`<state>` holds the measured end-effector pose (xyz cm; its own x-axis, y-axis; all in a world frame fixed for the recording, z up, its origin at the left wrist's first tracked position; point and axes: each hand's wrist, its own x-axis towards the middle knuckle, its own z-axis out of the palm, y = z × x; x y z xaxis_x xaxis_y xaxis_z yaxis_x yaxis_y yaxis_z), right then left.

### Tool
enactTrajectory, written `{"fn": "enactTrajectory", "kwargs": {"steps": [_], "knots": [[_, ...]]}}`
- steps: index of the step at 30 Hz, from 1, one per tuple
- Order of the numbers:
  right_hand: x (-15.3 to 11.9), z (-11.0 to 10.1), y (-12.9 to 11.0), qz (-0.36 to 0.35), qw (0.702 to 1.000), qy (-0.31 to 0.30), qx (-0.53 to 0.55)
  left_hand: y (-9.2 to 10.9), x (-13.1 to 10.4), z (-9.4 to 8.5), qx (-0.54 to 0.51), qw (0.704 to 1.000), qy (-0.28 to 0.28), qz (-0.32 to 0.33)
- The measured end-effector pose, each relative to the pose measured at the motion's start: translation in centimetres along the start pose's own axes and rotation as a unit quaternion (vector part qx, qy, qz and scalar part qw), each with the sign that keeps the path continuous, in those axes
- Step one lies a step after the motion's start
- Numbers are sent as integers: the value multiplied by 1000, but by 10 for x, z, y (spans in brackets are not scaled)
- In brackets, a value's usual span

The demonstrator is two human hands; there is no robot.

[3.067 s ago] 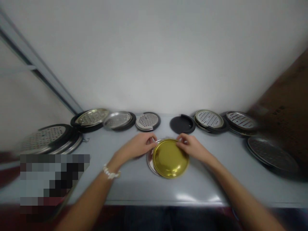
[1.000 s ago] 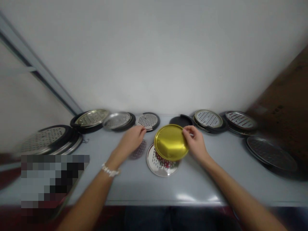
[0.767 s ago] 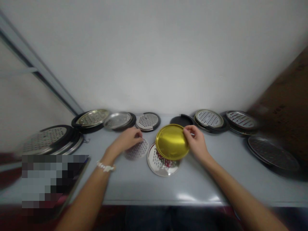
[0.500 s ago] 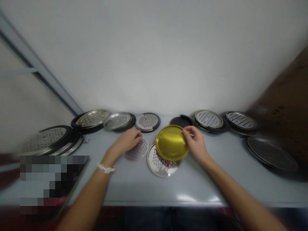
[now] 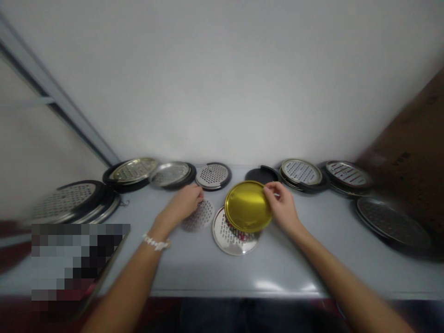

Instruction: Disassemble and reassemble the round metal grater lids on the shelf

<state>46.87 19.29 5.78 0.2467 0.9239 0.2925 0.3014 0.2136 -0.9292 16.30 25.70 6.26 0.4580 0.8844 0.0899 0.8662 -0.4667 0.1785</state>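
My right hand (image 5: 282,206) pinches the right edge of a shiny gold round lid (image 5: 248,208), tilted above the table. Beneath it lies a round metal grater plate (image 5: 224,237) with rows of holes, its upper right part hidden by the lid. My left hand (image 5: 185,201), a pale bracelet on its wrist, is closed at the upper edge of a thin perforated disc (image 5: 201,216). This disc looks like a grater insert and is slightly blurred. Whether it touches the table I cannot tell.
Along the wall on the grey table (image 5: 208,273) stand stacks of round graters in black holders, such as a grater (image 5: 212,175) at centre and another grater (image 5: 301,172) to the right. A black round base (image 5: 261,175) lies behind the lid. A brown cardboard box (image 5: 412,134) stands right.
Almost nothing differs. My left hand and forearm have shifted very slightly; both hands keep their hold on the disc and the lid.
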Motion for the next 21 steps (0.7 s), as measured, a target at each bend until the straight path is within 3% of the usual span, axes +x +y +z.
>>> {"fn": "enactTrajectory", "kwargs": {"steps": [5,14,18,21], "knots": [[3,1,3,22,999,-4,24,1,0,-2,54,999,6,-2],[4,1,8,155,974,-41,160,-3,-2,-10,85,996,-8,-16],[4,1,9,163,971,-43,168,-1,-4,-19,73,997,-10,-33],[5,1,11,137,980,-33,144,-3,-6,-25,47,998,26,-45]]}}
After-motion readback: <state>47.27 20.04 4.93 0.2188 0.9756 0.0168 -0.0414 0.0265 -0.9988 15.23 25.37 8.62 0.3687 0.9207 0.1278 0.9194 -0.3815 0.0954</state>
